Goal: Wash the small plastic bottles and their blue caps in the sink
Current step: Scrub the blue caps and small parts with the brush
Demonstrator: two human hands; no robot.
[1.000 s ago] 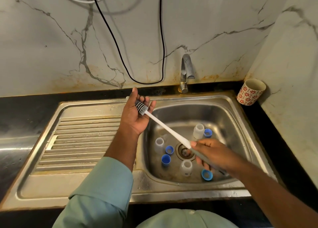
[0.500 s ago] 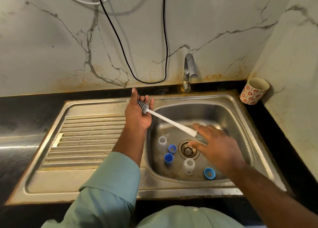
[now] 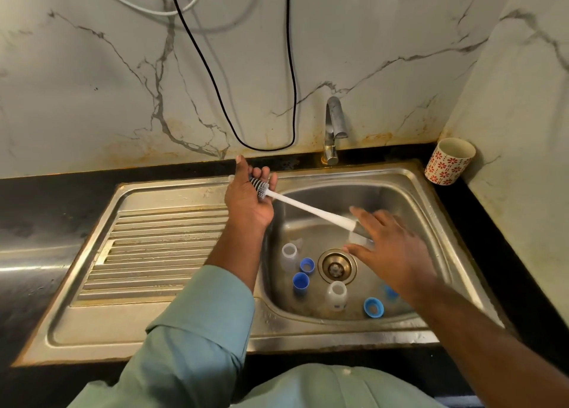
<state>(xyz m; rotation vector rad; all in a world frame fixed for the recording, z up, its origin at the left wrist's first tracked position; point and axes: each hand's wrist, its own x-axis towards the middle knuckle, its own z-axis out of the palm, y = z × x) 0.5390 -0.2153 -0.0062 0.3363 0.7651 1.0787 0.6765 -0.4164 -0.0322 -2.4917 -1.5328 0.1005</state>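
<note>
Two small clear plastic bottles [image 3: 289,252] [image 3: 337,295] stand in the steel sink [image 3: 345,178]; a third bottle [image 3: 356,238] shows only in part under my right hand. Blue caps [image 3: 307,265] [image 3: 300,282] [image 3: 373,307] lie around the drain [image 3: 337,266], and another cap [image 3: 390,292] peeks out beside my right wrist. My left hand [image 3: 249,204] grips the bristle head of a white bottle brush [image 3: 308,207] at the sink's back left corner. My right hand [image 3: 391,247] hovers over the basin with its fingers spread, the brush's grey handle end beneath them.
A steel tap [image 3: 334,130] rises behind the basin. A red-flowered cup [image 3: 449,161] stands on the black counter at the back right. The ribbed draining board [image 3: 160,253] lies to the left. A black cable [image 3: 289,99] hangs down the marble wall.
My right hand has let go of the brush handle, opened and spread its fingers over the far bottle. My left hand keeps hold of the brush head.
</note>
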